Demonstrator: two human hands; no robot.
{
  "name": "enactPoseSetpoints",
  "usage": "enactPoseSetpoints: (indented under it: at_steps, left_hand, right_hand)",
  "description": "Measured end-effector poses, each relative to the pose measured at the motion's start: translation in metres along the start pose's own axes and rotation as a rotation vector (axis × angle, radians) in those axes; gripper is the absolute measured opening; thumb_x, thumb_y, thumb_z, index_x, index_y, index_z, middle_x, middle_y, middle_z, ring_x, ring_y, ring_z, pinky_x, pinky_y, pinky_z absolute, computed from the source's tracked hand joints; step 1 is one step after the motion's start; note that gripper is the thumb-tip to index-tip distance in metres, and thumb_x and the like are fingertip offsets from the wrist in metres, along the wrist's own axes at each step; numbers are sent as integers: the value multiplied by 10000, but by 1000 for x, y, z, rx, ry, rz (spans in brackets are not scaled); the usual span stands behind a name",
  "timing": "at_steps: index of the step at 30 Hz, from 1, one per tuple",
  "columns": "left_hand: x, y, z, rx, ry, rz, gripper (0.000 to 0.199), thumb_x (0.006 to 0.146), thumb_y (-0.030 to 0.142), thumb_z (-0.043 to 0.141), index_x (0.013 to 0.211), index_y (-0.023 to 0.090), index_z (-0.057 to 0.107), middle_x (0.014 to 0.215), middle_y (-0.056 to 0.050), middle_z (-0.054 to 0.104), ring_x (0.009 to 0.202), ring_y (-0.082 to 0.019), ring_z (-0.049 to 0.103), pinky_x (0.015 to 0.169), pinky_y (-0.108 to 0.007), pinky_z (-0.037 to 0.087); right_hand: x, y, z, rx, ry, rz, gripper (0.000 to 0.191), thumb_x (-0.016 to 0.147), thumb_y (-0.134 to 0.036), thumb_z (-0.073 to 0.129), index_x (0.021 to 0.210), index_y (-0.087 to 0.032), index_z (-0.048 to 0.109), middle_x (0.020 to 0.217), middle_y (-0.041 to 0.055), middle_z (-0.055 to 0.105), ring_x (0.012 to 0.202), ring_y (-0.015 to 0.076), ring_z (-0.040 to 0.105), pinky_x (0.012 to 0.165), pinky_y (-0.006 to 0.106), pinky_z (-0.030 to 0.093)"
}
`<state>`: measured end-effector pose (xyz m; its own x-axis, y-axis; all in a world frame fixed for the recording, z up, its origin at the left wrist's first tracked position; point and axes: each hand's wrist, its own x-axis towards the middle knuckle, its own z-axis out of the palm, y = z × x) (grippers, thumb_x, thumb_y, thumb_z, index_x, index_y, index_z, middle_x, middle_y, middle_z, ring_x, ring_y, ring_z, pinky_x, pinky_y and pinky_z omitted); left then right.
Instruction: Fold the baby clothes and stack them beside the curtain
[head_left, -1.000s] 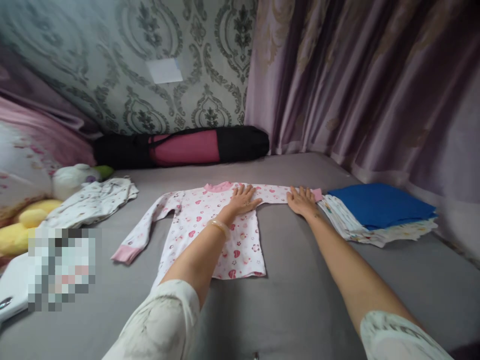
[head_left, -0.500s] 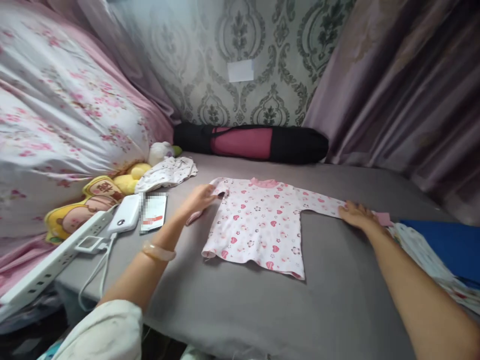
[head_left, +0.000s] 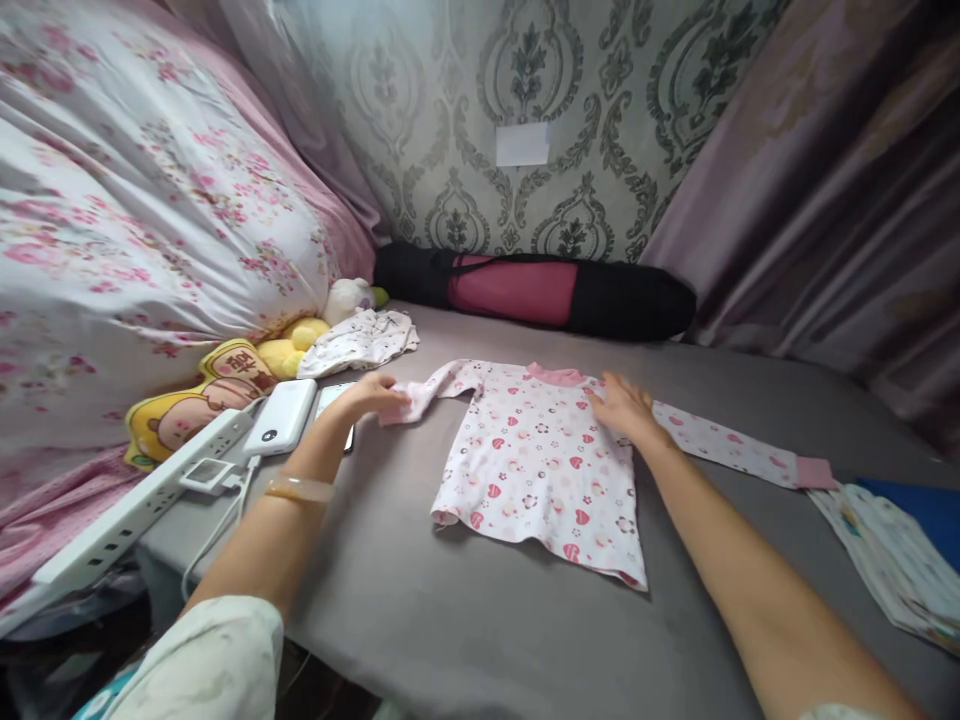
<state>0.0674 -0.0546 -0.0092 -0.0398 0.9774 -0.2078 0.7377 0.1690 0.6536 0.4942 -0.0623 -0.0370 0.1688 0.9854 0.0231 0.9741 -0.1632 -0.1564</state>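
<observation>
A child's long-sleeved shirt (head_left: 540, 460), white with pink hearts and flowers and a pink collar, lies spread on the grey surface. My left hand (head_left: 376, 395) is closed on the cuff end of its left sleeve, which bends partway along. Over the shirt's right shoulder, near the collar, is my right hand (head_left: 628, 408), fingers stretched out and apart; whether it presses on the cloth I cannot tell. The right sleeve reaches out to the side, its pink cuff (head_left: 815, 473) beside a stack of folded clothes (head_left: 885, 560).
Left of the shirt are a white power bank (head_left: 281, 415), a phone (head_left: 349, 440) partly behind my left arm, and a power strip (head_left: 142, 500) with cables. Plush toys (head_left: 217, 400) and a crumpled white cloth (head_left: 360, 342) sit farther back. A long black-and-red bag (head_left: 525, 290) lies along the wall.
My right hand has moved left from the right sleeve's end to the shoulder. My left hand has slid outward along the left sleeve, which now extends farther. The view has shifted slightly left.
</observation>
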Motion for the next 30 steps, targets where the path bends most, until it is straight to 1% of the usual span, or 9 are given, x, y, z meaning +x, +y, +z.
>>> enactPoseSetpoints:
  at_steps: [4, 6, 9, 11, 15, 18, 21, 24, 30]
  left_hand:
    - [26, -1, -38, -36, 46, 27, 282, 590, 408, 720, 622, 196, 536, 559, 31, 493, 583, -147, 509, 526, -237, 328]
    - [39, -3, -50, -66, 67, 29, 262, 615, 399, 710, 641, 193, 550, 565, 24, 491, 576, -140, 501, 531, -239, 335]
    - [58, -6, -60, -132, 67, 34, 244, 615, 384, 689, 633, 190, 542, 540, 20, 467, 540, -130, 468, 509, -237, 328]
    - [70, -9, -62, -165, 89, 49, 242, 587, 377, 681, 644, 188, 540, 529, 23, 449, 530, -130, 453, 492, -233, 325]
    - [93, -20, -61, -71, 267, 53, 278, 556, 384, 659, 717, 177, 566, 564, 21, 482, 569, -155, 496, 500, -239, 368]
    - [107, -28, -55, 114, 363, 64, 297, 619, 396, 615, 805, 166, 592, 672, -7, 576, 672, -188, 565, 585, -259, 435]
    - [117, -31, -45, 276, 387, 58, 301, 744, 362, 526, 939, 148, 607, 841, -57, 647, 794, -215, 603, 712, -288, 468]
    - [125, -32, -34, 430, 369, 35, 310, 849, 293, 421, 1037, 124, 599, 999, -126, 662, 919, -245, 610, 812, -316, 467]
    - [136, -42, -16, 734, 341, 88, 369, 870, 188, 376, 1138, 14, 560, 1134, -267, 606, 1072, -355, 571, 885, -412, 436]
  right_hand:
    - [-1, -47, 16, 83, 11, -145, 458, 926, -303, 394, 1361, -171, 457, 1416, 161, 480, 1332, 312, 387, 1107, 497, 243]
    - [-1, -72, 25, 132, 27, -218, 452, 938, -274, 368, 1370, -172, 454, 1433, 146, 473, 1362, 286, 354, 1126, 469, 219]
    - [3, -109, 38, 177, 18, -309, 469, 955, -236, 312, 1396, -137, 438, 1492, 153, 412, 1401, 276, 304, 1137, 466, 199]
    - [8, -131, 46, 187, 17, -347, 467, 965, -223, 291, 1395, -134, 450, 1492, 147, 417, 1411, 265, 291, 1151, 460, 165]
    - [18, -165, 58, 231, 1, -330, 467, 989, -232, 264, 1416, -147, 432, 1515, 119, 397, 1428, 236, 270, 1161, 436, 139]
    - [20, -180, 64, 260, -40, -306, 508, 1001, -319, 259, 1459, -138, 383, 1561, 126, 317, 1452, 246, 213, 1166, 440, 122]
    - [19, -186, 68, 264, -72, -269, 587, 1000, -443, 234, 1498, -150, 333, 1588, 140, 244, 1467, 278, 159, 1163, 476, 95]
    - [16, -189, 72, 230, -63, -251, 638, 983, -524, 239, 1518, -182, 306, 1601, 145, 197, 1475, 297, 112, 1159, 502, 36]
    - [15, -192, 77, 188, -23, -236, 638, 965, -526, 270, 1511, -202, 329, 1600, 137, 209, 1473, 298, 113, 1155, 517, 10]
